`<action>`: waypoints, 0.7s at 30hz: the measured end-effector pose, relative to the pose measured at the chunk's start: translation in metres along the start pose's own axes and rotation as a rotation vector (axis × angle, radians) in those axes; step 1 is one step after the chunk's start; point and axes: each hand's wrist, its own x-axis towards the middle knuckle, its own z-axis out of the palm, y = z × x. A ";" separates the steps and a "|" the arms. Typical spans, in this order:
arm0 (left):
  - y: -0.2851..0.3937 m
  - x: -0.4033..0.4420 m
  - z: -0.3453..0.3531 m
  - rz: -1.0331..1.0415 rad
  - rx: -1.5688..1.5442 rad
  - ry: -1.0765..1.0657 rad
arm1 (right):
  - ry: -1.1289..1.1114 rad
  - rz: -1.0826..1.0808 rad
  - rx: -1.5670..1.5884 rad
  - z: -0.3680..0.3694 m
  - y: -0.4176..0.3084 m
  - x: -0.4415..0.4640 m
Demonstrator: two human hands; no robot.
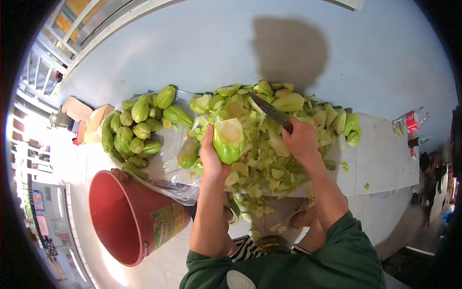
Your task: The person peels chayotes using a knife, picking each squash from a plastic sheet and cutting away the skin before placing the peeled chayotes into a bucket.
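Note:
My left hand (211,155) is wrapped round a green chayote (228,150) with a pale cut face turned up. In my right hand (302,138) is a knife (270,110), its dark blade slanting up and left above the pile, apart from the chayote. Beneath both hands spreads a heap of chayote peelings and slices (264,166) on the white tiled ledge. Whole chayotes (140,110) are piled to the left on a clear plastic bag (169,156). The tips of my left fingers are partly hidden behind the chayote.
A red bucket (113,216) lies tilted at the lower left. Opened cardboard boxes (96,123) sit at the ledge's left end, and a plastic bottle with a red label (410,121) lies at its right end. Some peelings (257,212) have fallen to the floor near my feet.

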 end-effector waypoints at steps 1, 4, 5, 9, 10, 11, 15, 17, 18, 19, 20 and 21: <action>0.000 0.001 0.000 0.000 -0.011 0.019 | -0.001 -0.004 0.000 -0.001 -0.001 0.001; 0.000 0.007 -0.006 0.033 -0.005 0.138 | -0.015 0.001 0.038 -0.001 -0.003 0.000; 0.000 0.011 -0.010 0.064 0.013 0.230 | -0.014 0.001 0.039 0.001 0.001 0.000; 0.011 0.026 -0.054 0.351 0.575 0.385 | 0.024 -0.007 0.101 0.006 0.019 0.001; 0.017 0.026 -0.064 0.356 0.575 0.394 | 0.020 -0.016 0.104 0.003 0.020 0.001; 0.020 0.028 -0.079 0.412 0.829 0.455 | 0.043 -0.017 0.054 -0.002 0.020 0.000; 0.017 0.024 -0.111 0.461 1.308 0.582 | 0.060 0.026 0.069 -0.015 0.021 -0.004; 0.012 0.019 -0.119 0.432 1.460 0.521 | 0.077 0.007 0.049 -0.019 0.023 -0.006; 0.014 0.017 -0.121 0.429 1.464 0.533 | 0.097 -0.005 0.020 -0.020 0.024 -0.006; 0.016 0.016 -0.123 0.420 1.510 0.515 | 0.089 -0.012 0.027 -0.019 0.025 -0.006; 0.018 0.016 -0.125 0.408 1.554 0.496 | 0.128 -0.026 0.041 -0.019 0.028 -0.006; 0.030 0.015 -0.125 0.315 1.465 0.551 | 0.165 -0.037 0.054 -0.019 0.031 -0.008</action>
